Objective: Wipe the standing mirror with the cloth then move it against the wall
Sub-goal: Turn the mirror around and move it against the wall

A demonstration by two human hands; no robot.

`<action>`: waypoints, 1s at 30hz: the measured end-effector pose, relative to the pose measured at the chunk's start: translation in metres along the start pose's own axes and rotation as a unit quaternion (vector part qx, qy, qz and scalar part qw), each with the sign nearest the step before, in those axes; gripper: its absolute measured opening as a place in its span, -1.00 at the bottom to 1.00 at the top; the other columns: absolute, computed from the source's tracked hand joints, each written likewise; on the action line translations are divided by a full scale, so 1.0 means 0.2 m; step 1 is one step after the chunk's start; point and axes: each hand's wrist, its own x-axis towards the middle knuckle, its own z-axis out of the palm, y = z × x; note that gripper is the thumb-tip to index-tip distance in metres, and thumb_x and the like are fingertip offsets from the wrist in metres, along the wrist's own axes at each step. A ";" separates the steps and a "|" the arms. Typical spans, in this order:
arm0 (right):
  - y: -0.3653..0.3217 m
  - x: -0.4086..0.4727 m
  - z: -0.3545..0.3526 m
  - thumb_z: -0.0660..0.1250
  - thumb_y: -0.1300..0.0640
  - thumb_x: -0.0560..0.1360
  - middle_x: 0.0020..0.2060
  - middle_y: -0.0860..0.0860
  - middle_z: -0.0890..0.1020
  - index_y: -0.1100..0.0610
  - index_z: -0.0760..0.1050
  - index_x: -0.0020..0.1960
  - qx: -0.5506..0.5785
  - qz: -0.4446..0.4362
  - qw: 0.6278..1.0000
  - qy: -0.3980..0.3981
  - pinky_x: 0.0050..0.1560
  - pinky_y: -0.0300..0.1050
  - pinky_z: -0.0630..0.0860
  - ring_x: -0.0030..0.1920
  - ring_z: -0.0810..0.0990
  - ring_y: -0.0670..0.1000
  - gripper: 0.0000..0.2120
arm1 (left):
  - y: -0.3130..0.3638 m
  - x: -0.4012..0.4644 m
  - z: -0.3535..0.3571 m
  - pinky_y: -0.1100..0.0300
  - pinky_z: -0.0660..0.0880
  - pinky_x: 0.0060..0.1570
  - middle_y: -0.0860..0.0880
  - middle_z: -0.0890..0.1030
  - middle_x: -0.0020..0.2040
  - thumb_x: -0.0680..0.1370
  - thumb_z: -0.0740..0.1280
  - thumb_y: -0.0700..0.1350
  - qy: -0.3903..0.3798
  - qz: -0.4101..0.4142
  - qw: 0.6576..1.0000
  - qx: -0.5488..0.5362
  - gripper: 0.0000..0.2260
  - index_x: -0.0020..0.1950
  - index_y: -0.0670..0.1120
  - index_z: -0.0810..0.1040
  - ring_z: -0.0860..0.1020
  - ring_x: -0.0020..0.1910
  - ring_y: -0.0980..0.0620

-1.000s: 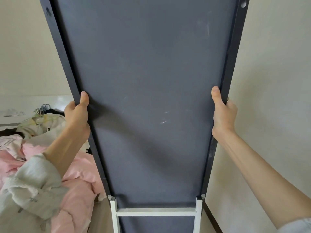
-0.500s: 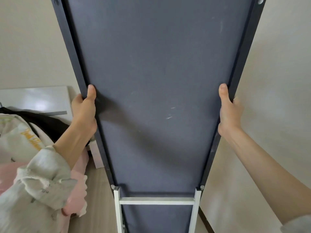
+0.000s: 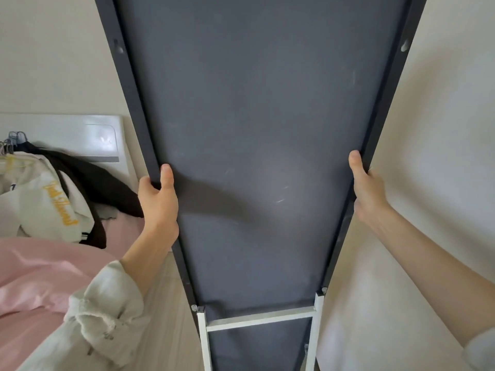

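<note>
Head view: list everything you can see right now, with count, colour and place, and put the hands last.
standing mirror: one, dark grey back panel and frame, centre, its back facing the camera
support stand: one, white, at the mirror's lower end
wall: cream, right of the mirror and behind it
headboard: one, glossy white, left
hoodie: one, cream with yellow lettering, on the bed at left
dark garment: one, black, lying across the hoodie
hangers: a few, far left edge
bedding: pink, lower left
floor: light wood, beside the bed
left hand: grips the mirror's left edge
right hand: grips the mirror's right edge
</note>
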 end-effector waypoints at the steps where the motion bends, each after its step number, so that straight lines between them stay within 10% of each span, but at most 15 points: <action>1: 0.01 0.04 0.01 0.30 -0.23 0.46 0.21 -0.06 0.53 0.01 0.46 0.02 -0.007 0.005 1.000 -0.002 0.13 -0.21 0.29 0.23 0.46 -0.05 -0.67 | -0.02 0.00 0.02 0.17 0.34 -0.13 -0.01 0.32 -0.23 0.58 0.20 0.10 0.003 -0.002 1.000 -0.001 -0.71 -0.24 -0.03 0.26 0.31 -0.21 0.06; 6: 0.06 0.20 0.01 0.31 -0.23 0.45 0.15 -0.10 0.56 0.00 0.48 0.07 -0.014 0.005 1.000 -0.006 0.15 -0.21 0.35 0.22 0.49 -0.08 -0.65 | -0.09 0.04 0.11 0.21 0.39 -0.05 0.00 0.41 -0.19 0.58 0.19 0.09 -0.001 -0.008 1.000 0.014 -0.73 -0.08 -0.12 0.36 0.40 -0.21 0.09; 9: 0.08 0.27 0.01 0.29 -0.24 0.46 0.06 -0.15 0.53 -0.01 0.46 0.03 -0.023 0.005 1.000 -0.002 0.08 -0.24 0.36 0.11 0.49 -0.11 -0.67 | -0.11 0.08 0.17 0.08 0.37 0.30 -0.10 0.49 0.24 0.54 0.19 0.18 -0.026 -0.004 0.999 0.027 -0.47 0.31 -0.20 0.33 0.46 0.23 -0.02; 13: 0.09 0.34 -0.04 0.28 -0.32 0.41 0.12 -0.16 0.53 0.03 0.45 0.09 -0.060 0.007 0.998 0.002 0.17 -0.19 0.38 0.15 0.48 -0.09 -0.53 | -0.08 0.07 0.24 0.29 0.34 -0.21 0.01 0.33 -0.27 0.61 0.14 0.06 -0.049 0.028 0.995 0.080 -0.75 -0.06 -0.13 0.32 0.34 -0.29 0.12; 21: 0.09 0.28 -0.11 0.18 -0.14 0.55 -0.16 -0.02 0.45 0.15 0.39 0.05 -0.173 -0.008 0.983 0.059 -0.06 -0.17 0.35 -0.03 0.42 0.05 -0.66 | -0.09 -0.01 0.29 0.33 0.28 -0.36 0.03 0.28 -0.32 0.62 0.14 -0.01 -0.097 0.165 0.968 0.160 -0.79 -0.09 -0.13 0.28 0.35 -0.34 0.14; 23: 0.09 0.18 -0.08 0.21 -0.15 0.53 0.14 0.04 0.49 0.19 0.34 0.28 -0.198 -0.038 0.978 0.048 0.16 -0.10 0.40 0.19 0.45 0.07 -0.50 | -0.10 0.02 0.25 0.40 0.32 -0.38 -0.01 0.29 -0.35 0.62 0.14 -0.02 -0.086 0.172 0.969 0.156 -0.77 -0.07 -0.18 0.27 0.30 -0.38 0.09; 25: 0.07 0.04 0.02 0.21 -0.15 0.53 0.48 -0.03 0.19 0.06 0.05 0.52 -0.206 -0.099 0.974 0.003 0.46 -0.03 0.18 0.48 0.18 -0.01 -0.34 | -0.10 0.04 0.22 0.43 0.32 -0.39 -0.02 0.28 -0.36 0.62 0.15 -0.02 -0.092 0.176 0.966 0.164 -0.76 -0.08 -0.18 0.26 0.29 -0.39 0.07; 30: 0.04 -0.22 0.39 0.25 -0.16 0.51 0.50 -0.08 -0.31 -0.15 -0.25 0.51 -0.201 -0.121 0.966 -0.108 0.44 -0.12 -0.01 0.53 -0.12 -0.06 -0.20 | -0.09 0.01 0.19 0.38 0.32 -0.39 -0.02 0.36 -0.37 0.60 0.19 -0.01 -0.146 0.199 0.953 0.174 -0.78 -0.04 -0.17 0.31 0.36 -0.38 0.05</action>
